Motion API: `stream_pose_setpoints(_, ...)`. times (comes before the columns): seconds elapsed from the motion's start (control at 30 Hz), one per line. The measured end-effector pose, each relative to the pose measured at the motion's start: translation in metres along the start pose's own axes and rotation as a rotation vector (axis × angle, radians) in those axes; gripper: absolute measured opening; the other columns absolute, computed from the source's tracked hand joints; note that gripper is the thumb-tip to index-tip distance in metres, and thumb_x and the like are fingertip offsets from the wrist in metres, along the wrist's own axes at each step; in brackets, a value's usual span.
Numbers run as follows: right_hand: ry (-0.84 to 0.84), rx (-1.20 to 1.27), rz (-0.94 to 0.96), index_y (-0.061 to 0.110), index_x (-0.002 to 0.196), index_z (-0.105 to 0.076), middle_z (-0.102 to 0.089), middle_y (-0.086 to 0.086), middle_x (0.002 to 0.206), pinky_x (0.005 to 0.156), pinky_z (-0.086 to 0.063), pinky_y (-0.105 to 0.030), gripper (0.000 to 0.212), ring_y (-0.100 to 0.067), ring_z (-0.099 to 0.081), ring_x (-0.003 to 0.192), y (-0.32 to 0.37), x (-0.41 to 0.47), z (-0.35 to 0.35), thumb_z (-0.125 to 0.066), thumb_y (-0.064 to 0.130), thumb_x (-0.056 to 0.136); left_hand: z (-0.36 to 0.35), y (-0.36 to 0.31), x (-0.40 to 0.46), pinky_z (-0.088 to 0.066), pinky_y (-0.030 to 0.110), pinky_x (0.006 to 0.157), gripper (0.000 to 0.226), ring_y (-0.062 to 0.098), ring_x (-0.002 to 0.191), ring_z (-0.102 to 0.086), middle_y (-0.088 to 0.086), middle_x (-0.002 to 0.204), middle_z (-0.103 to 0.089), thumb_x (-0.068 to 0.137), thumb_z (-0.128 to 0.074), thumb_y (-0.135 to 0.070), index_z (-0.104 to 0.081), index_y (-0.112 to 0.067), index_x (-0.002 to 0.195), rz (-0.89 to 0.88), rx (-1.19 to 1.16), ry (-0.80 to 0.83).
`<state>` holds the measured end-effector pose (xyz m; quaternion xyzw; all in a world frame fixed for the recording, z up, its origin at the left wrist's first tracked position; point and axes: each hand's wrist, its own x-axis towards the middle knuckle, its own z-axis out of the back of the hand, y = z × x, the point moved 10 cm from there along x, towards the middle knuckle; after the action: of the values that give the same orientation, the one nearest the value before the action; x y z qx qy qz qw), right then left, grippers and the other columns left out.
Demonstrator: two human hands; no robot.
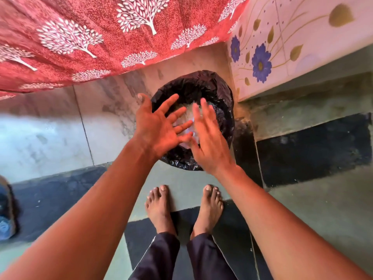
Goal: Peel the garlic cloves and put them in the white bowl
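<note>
My left hand (159, 130) is spread wide, palm turned up and fingers fanned apart, holding nothing. My right hand (210, 138) sits just beside it, fingers straight and close together, edge-on to the camera and a little blurred, also holding nothing; its thumb side nearly meets the fingertips of the left. Both hands hover over the mouth of a bin lined with a black plastic bag (193, 87), which stands on the floor in front of me. Between and just beyond my fingers, inside the bag, lies a pale whitish heap (186, 118); it looks like papery garlic skins, but it is too blurred for me to tell for certain. I can see no whole garlic cloves and no white bowl from here, so I cannot tell where they lie. Below the hands my bare feet (161, 209) stand on a floor of grey-green and dark tiles (302, 199), with dark trouser legs (181, 259) at the bottom edge. To the left of the bin runs a pale marble-like slab (60, 138). Above it hangs a red cloth printed with white trees (101, 37). To the right of the bin rises a wall of pinkish tiles with blue flowers (282, 47).
</note>
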<state>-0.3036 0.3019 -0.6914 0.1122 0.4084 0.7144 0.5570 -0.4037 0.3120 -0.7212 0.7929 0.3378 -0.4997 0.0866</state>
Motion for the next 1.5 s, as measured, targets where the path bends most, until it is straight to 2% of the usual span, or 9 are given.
stream_pose_setpoints(0.07, 0.136, -0.052, 0.181, 0.019, 0.164, -0.007, 0.005, -0.001, 0.172, 0.124, -0.021, -0.057, 0.086, -0.025, 0.0, 0.159, 0.017, -0.007, -0.016, -0.032, 0.067, 0.098, -0.008, 0.009, -0.009, -0.043, 0.064, 0.109, 0.091, 0.047, 0.132, -0.056, 0.022, 0.146, -0.055, 0.093, -0.021, -0.086, -0.053, -0.021, 0.149, -0.016, -0.003, 0.027)
stream_pose_setpoints(0.13, 0.234, -0.115, 0.099, 0.023, 0.164, -0.004, 0.001, 0.001, 0.172, 0.125, -0.018, -0.057, 0.077, -0.022, -0.005, 0.159, 0.002, -0.009, -0.027, -0.028, 0.061, 0.103, -0.008, 0.012, -0.022, -0.05, 0.057, 0.105, 0.079, 0.041, 0.13, -0.059, 0.022, 0.142, -0.057, 0.098, -0.031, -0.077, -0.054, -0.02, 0.146, -0.017, 0.12, -0.051)
stream_pose_setpoints(0.27, 0.026, -0.057, -0.198, 0.01, 0.155, -0.041, -0.039, -0.015, 0.16, 0.12, -0.028, -0.056, 0.056, -0.028, -0.034, 0.15, -0.012, -0.027, 0.021, -0.035, 0.04, 0.107, -0.015, 0.009, -0.064, -0.049, 0.045, 0.11, 0.04, 0.025, 0.124, -0.065, 0.007, 0.133, -0.069, 0.107, -0.049, -0.045, -0.065, -0.018, 0.132, -0.055, 0.361, -0.166)
stream_pose_setpoints(0.43, -0.341, 0.391, -0.33, 0.014, 0.127, -0.071, -0.075, 0.0, 0.117, 0.093, -0.058, -0.039, 0.028, -0.011, -0.073, 0.103, 0.059, -0.092, 0.122, -0.063, 0.02, 0.101, -0.065, 0.0, -0.167, -0.051, 0.039, 0.104, 0.029, 0.027, 0.118, -0.068, 0.007, 0.127, -0.073, 0.103, -0.056, -0.027, -0.068, -0.015, 0.127, -0.089, 0.632, -0.173)
stream_pose_setpoints(0.77, -0.754, 0.581, -0.359, 0.015, 0.112, -0.074, -0.077, 0.004, 0.098, 0.08, -0.061, -0.038, 0.017, -0.014, -0.075, 0.087, 0.264, -0.319, 0.343, -0.063, 0.023, 0.102, -0.245, 0.007, -0.443, -0.051, 0.038, 0.092, 0.042, 0.026, 0.1, -0.07, 0.016, 0.116, -0.076, 0.078, -0.073, -0.028, -0.073, -0.011, 0.115, -0.205, 0.857, 0.091)
stream_pose_setpoints(1.1, -1.34, 0.536, -0.514, 0.009, 0.112, -0.074, -0.077, -0.001, 0.098, 0.077, -0.062, -0.039, 0.016, -0.017, -0.075, 0.088, 0.255, -0.553, 0.437, -0.066, 0.01, 0.098, -0.403, 0.178, -0.535, -0.055, 0.031, 0.078, 0.015, 0.024, 0.085, -0.071, 0.015, 0.1, -0.077, 0.102, -0.055, -0.004, -0.068, 0.002, 0.11, -0.158, 1.151, 0.415)
stream_pose_setpoints(1.23, -1.436, 0.391, -0.634, 0.013, 0.111, -0.074, -0.075, 0.001, 0.1, 0.078, -0.06, -0.043, 0.019, -0.013, -0.072, 0.09, 0.212, -0.62, 0.451, -0.063, 0.008, 0.097, -0.467, 0.235, -0.534, -0.056, 0.036, 0.08, 0.017, 0.014, 0.078, -0.07, 0.005, 0.089, -0.076, 0.089, -0.071, -0.006, -0.073, -0.023, 0.091, -0.544, 1.472, 0.553)
stream_pose_setpoints(1.37, -1.44, 0.097, -0.656, 0.007, 0.116, -0.072, -0.073, -0.009, 0.105, 0.083, -0.06, -0.041, 0.027, -0.022, -0.072, 0.092, 0.183, -0.661, 0.469, -0.063, 0.005, 0.09, -0.519, 0.271, -0.52, -0.052, 0.037, 0.089, 0.031, 0.03, 0.103, -0.068, 0.008, 0.114, -0.073, 0.087, -0.065, -0.013, -0.073, -0.013, 0.117, -0.982, 1.757, 0.583)
stream_pose_setpoints(1.5, -1.343, -0.17, -0.574, 0.001, 0.114, -0.073, -0.069, -0.015, 0.12, 0.097, -0.053, -0.048, 0.026, -0.033, -0.063, 0.114, 0.158, -0.672, 0.487, -0.075, 0.007, 0.088, -0.542, 0.293, -0.507, -0.046, 0.043, 0.085, 0.024, 0.036, 0.099, -0.057, 0.011, 0.107, -0.063, 0.09, -0.063, -0.022, -0.075, -0.013, 0.109, -1.272, 1.877, 0.552)
